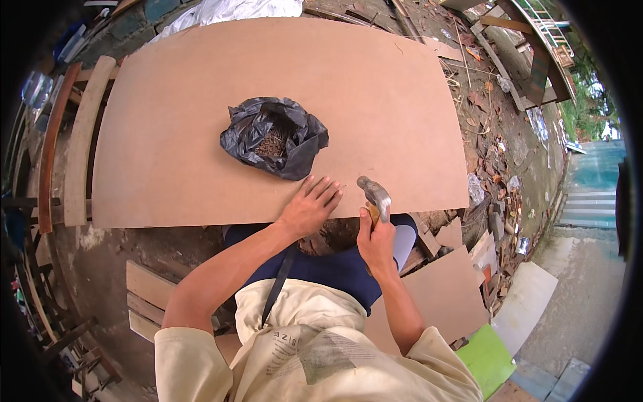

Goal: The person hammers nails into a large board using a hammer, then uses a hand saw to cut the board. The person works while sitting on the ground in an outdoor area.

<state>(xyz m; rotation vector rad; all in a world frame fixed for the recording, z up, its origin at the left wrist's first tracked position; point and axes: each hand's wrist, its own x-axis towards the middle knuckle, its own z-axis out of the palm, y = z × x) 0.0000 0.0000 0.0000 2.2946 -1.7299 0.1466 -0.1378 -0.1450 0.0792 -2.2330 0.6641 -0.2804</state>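
A wide brown board (174, 154) lies flat in front of me. My left hand (312, 206) rests on its near edge, fingers outstretched and slightly apart. Its fingertips come up to a crumpled black plastic bag (305, 157). Inside the opened bag lies a heap of small, thin, rusty-brown nails (273, 142). A tiny thin piece, perhaps a nail, shows just beyond the left fingers; it is too small to tell. My right hand (376, 238) is closed around the wooden handle of a claw hammer (375, 191), whose metal head is raised near the board's front edge.
Wooden planks (87, 141) stand along the board's left side. White sheeting (231, 10) lies at the far edge. Leaves and litter (499, 141) cover the ground to the right. Nearer are another brown panel (439, 288), a green sheet (485, 362) and a slatted wooden piece (151, 295).
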